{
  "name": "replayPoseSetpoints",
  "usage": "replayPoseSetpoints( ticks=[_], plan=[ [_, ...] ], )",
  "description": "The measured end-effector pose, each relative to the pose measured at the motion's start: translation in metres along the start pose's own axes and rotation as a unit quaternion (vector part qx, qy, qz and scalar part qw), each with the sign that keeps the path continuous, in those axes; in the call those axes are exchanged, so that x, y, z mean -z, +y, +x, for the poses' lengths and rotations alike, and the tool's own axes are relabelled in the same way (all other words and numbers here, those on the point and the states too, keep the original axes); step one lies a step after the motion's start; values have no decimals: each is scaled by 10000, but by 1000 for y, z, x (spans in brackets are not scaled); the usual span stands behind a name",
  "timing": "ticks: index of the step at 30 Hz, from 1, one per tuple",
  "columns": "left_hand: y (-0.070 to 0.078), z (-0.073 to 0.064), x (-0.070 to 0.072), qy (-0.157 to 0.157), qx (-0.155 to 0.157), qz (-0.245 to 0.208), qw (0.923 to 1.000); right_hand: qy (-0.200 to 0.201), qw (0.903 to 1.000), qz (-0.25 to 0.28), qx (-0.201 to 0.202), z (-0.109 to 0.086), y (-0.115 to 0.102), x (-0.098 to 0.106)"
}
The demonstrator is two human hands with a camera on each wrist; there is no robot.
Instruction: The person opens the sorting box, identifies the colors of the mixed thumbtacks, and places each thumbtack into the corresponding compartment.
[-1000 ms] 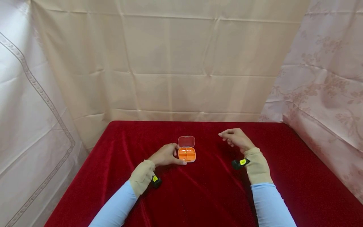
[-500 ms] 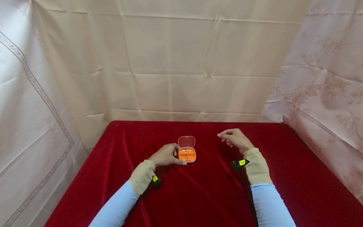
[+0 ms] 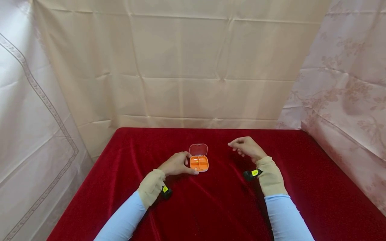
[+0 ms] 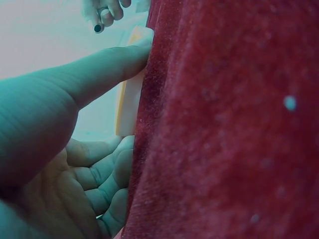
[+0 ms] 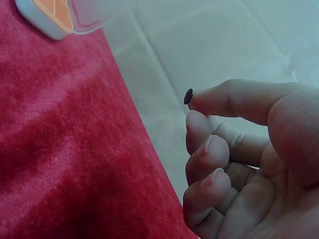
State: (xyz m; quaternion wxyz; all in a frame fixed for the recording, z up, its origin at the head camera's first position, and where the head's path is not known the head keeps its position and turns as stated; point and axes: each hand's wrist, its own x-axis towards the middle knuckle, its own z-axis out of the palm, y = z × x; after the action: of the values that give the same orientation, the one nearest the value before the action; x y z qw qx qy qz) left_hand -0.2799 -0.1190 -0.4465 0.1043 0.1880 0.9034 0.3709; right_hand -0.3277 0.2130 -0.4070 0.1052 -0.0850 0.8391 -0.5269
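Observation:
An orange pill box (image 3: 199,163) with a see-through lid (image 3: 198,150) stands on the red cloth, lid raised at the far side. Inside, dividers form several compartments; small pale spots show in the left ones. My left hand (image 3: 178,164) holds the box from its left, thumb along the near edge and fingers at the far left corner. To the right of the box and raised above the cloth, my right hand (image 3: 248,147) pinches a small dark round pill (image 5: 188,96) between thumb and forefinger. Its other fingers are curled loosely below.
A table under red velvet cloth (image 3: 211,207) fills the lower part of the head view. Behind it hangs a beige curtain (image 3: 181,67), with a patterned curtain (image 3: 346,83) to the right and a white one (image 3: 30,117) to the left.
My right hand has moved slightly left, closer to the pill box, with the pill pinched in its fingertips. The left hand and the box stay in place.

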Motion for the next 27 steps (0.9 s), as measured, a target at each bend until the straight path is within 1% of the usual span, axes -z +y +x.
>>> replayPoseSetpoints(
  ticks=[9,13,18,27],
  plan=[
    [-1,0,-1,-3,14,72,10000,-67,9999,-137,18,2,3,-4],
    [-1,-1,-1,24,-14,38,10000,-58,9999,-154,-38,2,1,-6],
    [1,-1,0,70,-99,27,9999,-97,9998,-172,9,1,-4,-10],
    [3,-2,1,51,-84,68,9999,-193,9994,-299,50,1,-4,-15]
  ],
)
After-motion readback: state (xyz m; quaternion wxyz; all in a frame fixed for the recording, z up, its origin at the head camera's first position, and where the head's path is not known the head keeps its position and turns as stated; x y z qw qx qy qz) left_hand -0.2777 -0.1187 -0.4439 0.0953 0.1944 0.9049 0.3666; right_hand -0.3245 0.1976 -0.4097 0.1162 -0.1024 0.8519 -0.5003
